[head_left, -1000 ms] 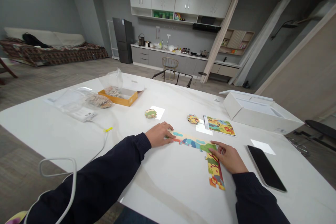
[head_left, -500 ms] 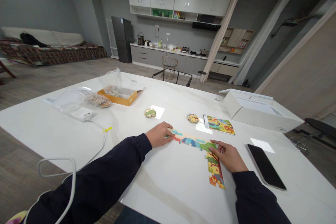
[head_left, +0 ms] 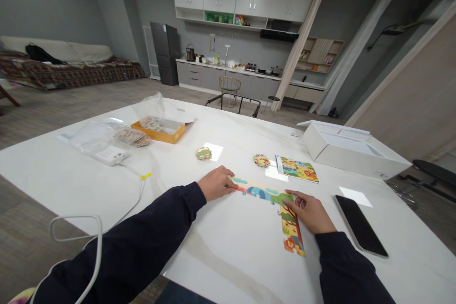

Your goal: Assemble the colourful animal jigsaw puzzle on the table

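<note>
An L-shaped strip of joined jigsaw puzzle pieces lies flat on the white table, with a blue elephant, clouds and a green tree on it. Its short arm runs toward me and ends in a lion's face. My left hand is closed at the strip's left end, thumb and fingertips on the end piece, which they partly cover. At the right corner, my right hand holds the strip between thumb and index finger. Beyond it sit a small stack of colourful puzzle pieces and another greenish stack.
A picture card lies behind the strip. To the right are a black phone and a white box. At the left stand an orange box, a bag of pieces and a white charger, its cable looping over my left sleeve.
My left fingertips have shifted very slightly to the right along the strip's end. My right hand and the strip's corner stay in place.
</note>
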{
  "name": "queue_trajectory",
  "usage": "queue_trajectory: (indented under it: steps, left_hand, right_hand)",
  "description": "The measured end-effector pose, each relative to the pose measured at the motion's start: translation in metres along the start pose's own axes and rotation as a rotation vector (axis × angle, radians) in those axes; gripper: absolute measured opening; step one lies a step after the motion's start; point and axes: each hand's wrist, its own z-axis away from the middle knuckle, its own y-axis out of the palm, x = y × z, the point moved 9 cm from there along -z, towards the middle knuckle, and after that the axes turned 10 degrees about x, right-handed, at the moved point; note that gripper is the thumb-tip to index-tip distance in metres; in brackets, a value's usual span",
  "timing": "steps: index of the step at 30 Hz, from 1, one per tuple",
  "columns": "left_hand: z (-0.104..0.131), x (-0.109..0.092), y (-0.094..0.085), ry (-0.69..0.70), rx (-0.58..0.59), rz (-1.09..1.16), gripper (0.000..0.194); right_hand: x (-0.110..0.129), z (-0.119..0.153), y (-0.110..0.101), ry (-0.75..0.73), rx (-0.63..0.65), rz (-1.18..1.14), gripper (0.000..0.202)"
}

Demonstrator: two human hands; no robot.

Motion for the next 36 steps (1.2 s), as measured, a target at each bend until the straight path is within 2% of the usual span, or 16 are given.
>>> queue_trajectory:
  steps: [4,6,7,9,11,13,16,19,24,30,33,34,36]
  left_hand:
    - [0.0,-0.005,0.0,0.014,0.02,0.008,0.021]
    - [0.002,0.0,-0.005,0.026,-0.002,0.029,0.022]
    - [0.005,0.008,-0.012,0.019,-0.049,0.04,0.023]
    - [0.016,0.034,-0.034,-0.041,-0.213,0.053,0.025]
    - [0.035,0.07,-0.061,-0.173,-0.415,0.046,0.025]
    - [0.053,0.105,-0.077,-0.323,-0.542,0.011,0.029]
    - [0.067,0.139,-0.079,-0.491,-0.573,-0.01,0.046]
    - [0.064,0.152,-0.066,-0.58,-0.514,0.011,0.05]
    - [0.057,0.154,-0.055,-0.584,-0.478,0.063,0.037]
    - [0.056,0.147,-0.063,-0.525,-0.503,0.068,0.037]
    - [0.052,0.123,-0.072,-0.391,-0.518,0.07,0.037]
    - [0.048,0.11,-0.073,-0.303,-0.494,0.086,0.037]
    - [0.04,0.081,-0.066,-0.098,-0.373,0.145,0.036]
  right_hand:
    - [-0.001,0.0,0.001,0.001,0.002,0.001,0.056]
    - [-0.002,-0.001,0.001,0.002,-0.002,0.004,0.059]
    - [-0.002,0.0,0.001,0.003,-0.006,0.006,0.061]
    - [-0.002,0.0,0.0,0.004,-0.017,0.01,0.067]
    - [-0.003,0.0,0.0,0.0,-0.022,0.017,0.07]
    - [-0.004,-0.001,0.001,-0.001,-0.025,0.021,0.071]
    - [-0.007,-0.001,0.001,0.013,-0.024,0.015,0.07]
    - [-0.008,-0.002,0.002,0.014,-0.019,0.01,0.068]
    - [-0.008,-0.002,0.001,0.018,-0.029,0.015,0.069]
    - [-0.008,-0.002,0.001,0.021,-0.017,0.005,0.067]
    - [-0.008,-0.002,0.001,0.022,-0.018,0.004,0.067]
    - [-0.008,-0.002,0.001,0.023,-0.018,0.004,0.067]
    - [-0.008,-0.002,0.001,0.024,-0.016,0.002,0.066]
